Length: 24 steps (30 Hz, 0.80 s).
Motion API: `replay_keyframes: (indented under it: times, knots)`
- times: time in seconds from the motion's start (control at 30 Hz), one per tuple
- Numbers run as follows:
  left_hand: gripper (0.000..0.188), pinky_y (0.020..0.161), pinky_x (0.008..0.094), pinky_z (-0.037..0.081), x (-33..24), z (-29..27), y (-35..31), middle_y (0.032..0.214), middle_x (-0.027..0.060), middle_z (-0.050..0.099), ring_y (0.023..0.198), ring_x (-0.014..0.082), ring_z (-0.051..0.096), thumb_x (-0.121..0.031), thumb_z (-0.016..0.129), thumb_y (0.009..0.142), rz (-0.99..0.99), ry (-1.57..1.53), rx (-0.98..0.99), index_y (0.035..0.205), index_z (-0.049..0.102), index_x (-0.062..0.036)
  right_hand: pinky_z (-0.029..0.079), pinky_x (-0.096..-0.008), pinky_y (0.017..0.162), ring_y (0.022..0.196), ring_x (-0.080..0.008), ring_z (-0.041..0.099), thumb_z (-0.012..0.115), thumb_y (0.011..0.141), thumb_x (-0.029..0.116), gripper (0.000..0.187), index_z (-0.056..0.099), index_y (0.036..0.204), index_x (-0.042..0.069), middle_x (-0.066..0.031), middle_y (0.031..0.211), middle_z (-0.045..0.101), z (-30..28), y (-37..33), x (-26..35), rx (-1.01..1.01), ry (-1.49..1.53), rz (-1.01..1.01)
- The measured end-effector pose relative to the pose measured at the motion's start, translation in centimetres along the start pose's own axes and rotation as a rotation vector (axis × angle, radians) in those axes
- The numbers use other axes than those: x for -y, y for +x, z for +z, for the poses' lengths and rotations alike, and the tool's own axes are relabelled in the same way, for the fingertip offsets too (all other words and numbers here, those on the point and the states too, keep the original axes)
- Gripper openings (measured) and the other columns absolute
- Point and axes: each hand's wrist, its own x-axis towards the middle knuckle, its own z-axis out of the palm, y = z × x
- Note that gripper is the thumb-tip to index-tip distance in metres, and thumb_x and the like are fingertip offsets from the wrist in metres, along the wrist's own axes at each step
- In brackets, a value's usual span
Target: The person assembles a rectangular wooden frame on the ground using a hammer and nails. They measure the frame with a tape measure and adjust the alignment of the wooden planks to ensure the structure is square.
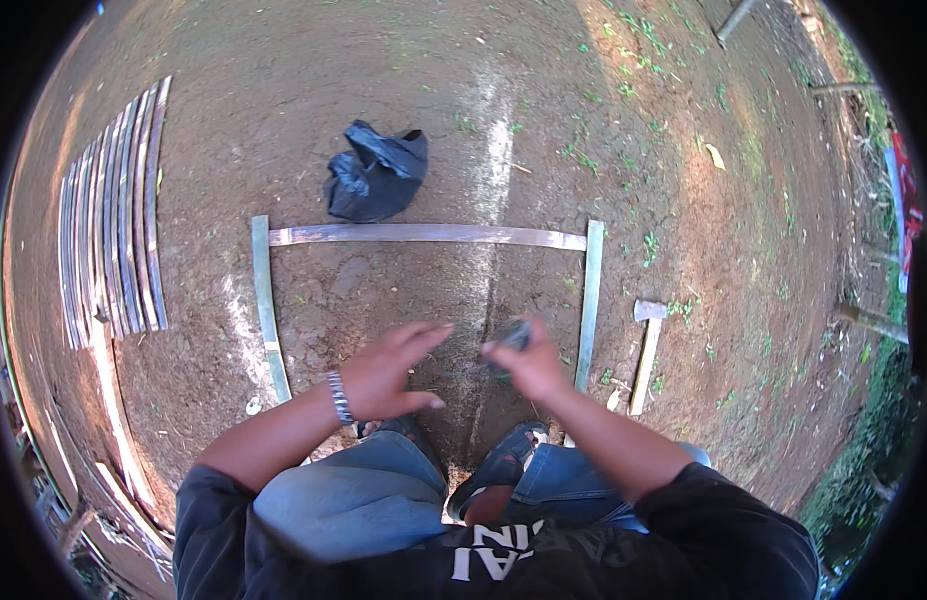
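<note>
Presently, my right fingers (pixel 540 342) grip a dark object (pixel 510 340) (blurred; long axis unconfirmed) between the green side strips (pixel 589 300). It sits right of my left fingers (pixel 426 338), which stand wide and empty, near but not touching.

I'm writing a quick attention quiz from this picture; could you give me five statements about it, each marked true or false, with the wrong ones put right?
1. The left hand is empty. True.
2. The black bag lies nearer the person than the crosswise strip. False: it lies beyond that strip.
3. The right hand holds a dark object. True, though blur hides what it is.
4. The banded bracelet is on the right wrist. False: it is on the left wrist.
5. The hatchet lies on the ground to the right of the crosswise strip. True.
</note>
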Motion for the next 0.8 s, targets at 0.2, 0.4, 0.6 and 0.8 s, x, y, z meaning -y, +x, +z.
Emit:
replay_keyframes:
  times: [0.2, 0.4, 0.6, 0.8]
  knots:
    - [0.113, 0.110, 0.0410, 0.043, 0.6, 1.2, -0.1, 0.146, 0.0256, 0.044, 0.131, 0.0409, 0.050, -0.035, 0.093, 0.062, -0.213, -0.172, 0.169, 0.152, 0.034, -0.0014, 0.056, -0.0360, 0.073, 0.100, -0.0265, 0.066, 0.071, 0.090, 0.030, 0.071, 0.035, 0.143, 0.002, -0.0173, 0.121, 0.061, 10.7, -2.2, 3.4, 0.227, 0.165, 0.231]
    - [0.106, 0.105, 0.0408, 0.047, 3.9, 3.4, -2.6, 0.135, 0.0217, 0.054, 0.120, 0.0372, 0.057, -0.034, 0.092, 0.065, -0.118, -0.242, 0.090, 0.151, 0.036, -0.0046, 0.059, -0.0319, 0.075, 0.102, -0.0217, 0.067, 0.063, 0.099, 0.027, 0.063, 0.029, 0.148, 0.006, -0.0169, 0.125, 0.060, 9.1, -3.2, 4.4, 0.552, 0.324, 0.393]
    - [0.088, 0.096, 0.0429, 0.052, 5.1, 4.3, -3.5, 0.126, 0.0197, 0.063, 0.106, 0.0366, 0.067, -0.038, 0.084, 0.077, -0.200, -0.580, 0.291, 0.149, 0.041, -0.0099, 0.059, -0.0292, 0.076, 0.085, -0.0160, 0.069, 0.062, 0.101, 0.023, 0.051, 0.037, 0.142, 0.004, -0.0087, 0.108, 0.066, 7.6, -3.3, 1.0, 0.605, 0.462, 0.537]
    - [0.084, 0.093, 0.0446, 0.052, 3.1, 4.6, -2.5, 0.119, 0.0246, 0.066, 0.108, 0.0403, 0.066, -0.061, 0.069, 0.083, -0.226, -0.233, 0.538, 0.143, 0.045, -0.0077, 0.060, -0.0306, 0.076, 0.083, -0.0157, 0.069, 0.065, 0.100, 0.027, 0.037, 0.050, 0.124, 0.004, -0.0080, 0.101, 0.066, 8.6, -5.0, 0.0, 0.560, 0.339, 0.612]
